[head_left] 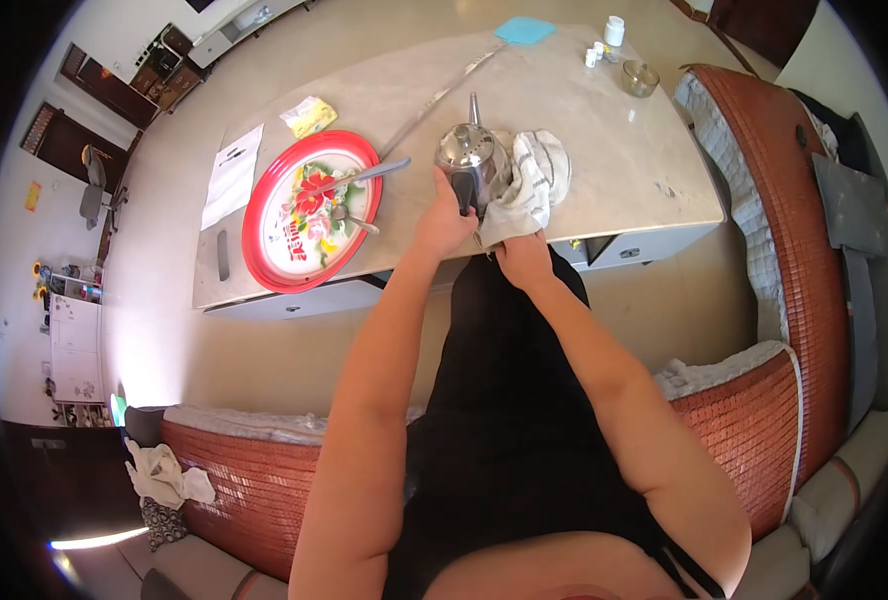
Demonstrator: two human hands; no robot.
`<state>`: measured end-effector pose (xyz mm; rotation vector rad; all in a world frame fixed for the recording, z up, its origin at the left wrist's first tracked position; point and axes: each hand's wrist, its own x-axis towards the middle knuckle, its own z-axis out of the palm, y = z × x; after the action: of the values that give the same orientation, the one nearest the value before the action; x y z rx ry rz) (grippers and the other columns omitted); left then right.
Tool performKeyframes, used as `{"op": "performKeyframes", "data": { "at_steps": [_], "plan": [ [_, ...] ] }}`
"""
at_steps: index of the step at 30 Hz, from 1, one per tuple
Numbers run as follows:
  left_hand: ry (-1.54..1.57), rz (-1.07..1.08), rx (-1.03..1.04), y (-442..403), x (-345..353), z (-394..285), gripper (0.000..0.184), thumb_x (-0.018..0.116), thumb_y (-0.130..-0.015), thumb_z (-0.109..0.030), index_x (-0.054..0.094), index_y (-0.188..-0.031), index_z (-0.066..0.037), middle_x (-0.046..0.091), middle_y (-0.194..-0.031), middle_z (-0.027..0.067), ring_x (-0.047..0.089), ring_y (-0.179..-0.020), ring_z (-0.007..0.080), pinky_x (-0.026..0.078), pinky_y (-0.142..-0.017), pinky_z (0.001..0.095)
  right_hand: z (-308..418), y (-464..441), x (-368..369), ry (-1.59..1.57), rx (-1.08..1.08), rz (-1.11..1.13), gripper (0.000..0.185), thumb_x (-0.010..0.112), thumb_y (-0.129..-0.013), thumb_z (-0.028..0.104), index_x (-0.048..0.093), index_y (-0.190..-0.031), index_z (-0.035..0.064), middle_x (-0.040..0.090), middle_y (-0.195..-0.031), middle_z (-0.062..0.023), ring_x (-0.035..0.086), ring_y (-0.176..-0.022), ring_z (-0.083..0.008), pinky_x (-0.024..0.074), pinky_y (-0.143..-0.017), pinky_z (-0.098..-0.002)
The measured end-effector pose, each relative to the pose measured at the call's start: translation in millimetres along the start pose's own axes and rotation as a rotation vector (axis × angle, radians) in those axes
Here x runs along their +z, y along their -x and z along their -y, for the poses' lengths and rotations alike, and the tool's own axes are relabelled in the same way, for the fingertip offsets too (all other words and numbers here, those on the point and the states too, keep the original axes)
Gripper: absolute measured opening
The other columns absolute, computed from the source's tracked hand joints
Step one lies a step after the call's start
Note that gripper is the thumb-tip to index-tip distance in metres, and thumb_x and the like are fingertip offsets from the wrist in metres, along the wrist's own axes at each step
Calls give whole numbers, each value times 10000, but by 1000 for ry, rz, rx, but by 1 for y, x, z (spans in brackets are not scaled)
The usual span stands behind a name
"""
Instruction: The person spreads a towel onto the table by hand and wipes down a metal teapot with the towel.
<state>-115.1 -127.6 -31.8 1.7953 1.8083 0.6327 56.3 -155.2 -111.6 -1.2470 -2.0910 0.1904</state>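
A shiny metal teapot (pixel 463 147) with a thin spout and a black handle stands near the table's front edge. My left hand (pixel 446 220) is closed around that handle. A white cloth with dark stripes (pixel 539 180) lies against the pot's right side and hangs toward the edge. Gripping its lower end is my right hand (pixel 526 258), its fingertips partly hidden by the fabric. Left of the pot sits a red-rimmed tray (pixel 255 190) with a flower pattern. A knife (pixel 382 169) rests across its rim, and a fork or spoon (pixel 356 222) lies lower down.
On the table (pixel 624 180) are a white paper (pixel 232 178), a yellow packet (pixel 310 117), a blue sheet (pixel 525 31), a white bottle (pixel 614 31) and a glass bowl (pixel 640 78). A dark remote-like strip (pixel 223 256) lies at left. Reddish-mat sofas (pixel 774 170) stand right and behind.
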Motion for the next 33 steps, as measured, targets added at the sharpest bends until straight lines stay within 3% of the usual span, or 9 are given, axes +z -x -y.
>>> {"op": "performKeyframes", "data": {
  "at_steps": [2, 5, 8, 16, 19, 23, 26, 27, 33],
  "plan": [
    [-21, -18, 27, 3, -5, -9, 1007, 632, -751, -187, -77, -1414, 83, 628, -944, 274, 636, -874, 385, 489, -772, 400, 12, -17, -11, -38, -35, -99, 480, 613, -723, 130, 565, -1195, 58, 541, -1240, -169, 483, -1172, -336, 371, -962, -450],
    [8, -104, 188, -7, 7, 11, 1031, 644, -743, -190, -89, -1412, 84, 614, -1004, 276, 633, -905, 367, 485, -792, 385, 28, -57, -31, -14, 32, 143, 462, 605, -718, 108, 580, -1176, 52, 568, -1196, -173, 517, -1129, -341, 381, -946, -447],
    [-7, -48, 154, -4, -3, 1, 1055, 656, -736, -201, -105, -1408, 86, 592, -1050, 289, 623, -923, 371, 481, -811, 376, 26, -63, -30, -78, -88, -157, 435, 591, -721, 80, 593, -1156, 52, 587, -1157, -182, 541, -1091, -348, 385, -945, -446],
    [58, 55, 13, 6, -15, -23, 1013, 619, -769, -129, -140, -1406, 80, 653, -920, 115, 649, -843, 238, 489, -775, 323, 7, -1, -8, -9, 55, 143, 395, 586, -784, 132, 569, -1174, 75, 561, -1193, -151, 493, -1143, -335, 372, -953, -455],
    [53, 28, 38, 3, -14, -22, 1008, 616, -770, -114, -142, -1404, 84, 649, -889, 98, 646, -816, 218, 490, -764, 311, 11, -9, -5, -83, 16, -113, 352, 577, -791, 152, 581, -1132, 63, 571, -1144, -168, 500, -1113, -350, 372, -950, -460],
    [116, 8, 115, -3, -4, -6, 1011, 625, -764, -109, -132, -1401, 97, 639, -875, 105, 641, -786, 211, 490, -763, 306, 5, -47, -10, -234, -9, -130, 350, 546, -799, 152, 575, -1126, 32, 597, -1070, -218, 543, -1032, -403, 420, -884, -480],
    [133, 31, 100, 3, -13, -18, 1011, 632, -763, -115, -122, -1399, 106, 637, -884, 117, 638, -793, 212, 488, -768, 305, 7, -58, -2, -630, 524, -30, 334, 521, -809, 159, 569, -1099, 0, 599, -1021, -256, 551, -974, -446, 443, -843, -489],
    [114, 26, 91, 2, -13, -18, 1008, 633, -763, -117, -116, -1400, 106, 636, -886, 122, 638, -796, 216, 488, -766, 308, -3, -57, 17, -760, 479, -200, 311, 499, -819, 169, 566, -1056, -21, 602, -992, -273, 550, -948, -463, 449, -824, -493],
    [27, -1, 96, 2, -10, -18, 987, 633, -767, -122, -84, -1408, 102, 630, -885, 155, 637, -797, 241, 491, -749, 328, 17, -10, 26, -374, 305, -67, 247, 551, -771, 143, 637, -930, -25, 611, -948, -263, 558, -928, -423, 449, -821, -478]
  ]
}}
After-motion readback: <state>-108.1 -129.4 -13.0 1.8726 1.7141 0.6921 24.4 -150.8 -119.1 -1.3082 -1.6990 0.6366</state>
